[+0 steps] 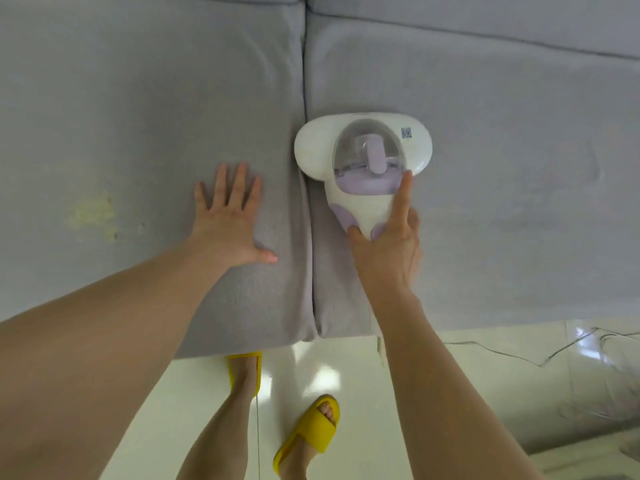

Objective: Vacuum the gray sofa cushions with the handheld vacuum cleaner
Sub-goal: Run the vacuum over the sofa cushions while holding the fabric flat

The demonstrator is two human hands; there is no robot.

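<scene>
- Here, in the head view, our right hand (388,244) grips the vacuum (363,157) on the right cushion (502,202), beside the seam.
- Our left hand (230,220) lies flat, fingers spread, on the left cushion (121,133).
- A cord (502,353) trails across the floor (329,375) near our yellow slippers (308,434).

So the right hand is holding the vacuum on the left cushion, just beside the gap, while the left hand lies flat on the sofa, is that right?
Not quite. The head view shows the vacuum on the right cushion, just beside the gap. The rest stands: the right hand holds it, and the left hand lies flat on the sofa, on the left cushion.
</scene>
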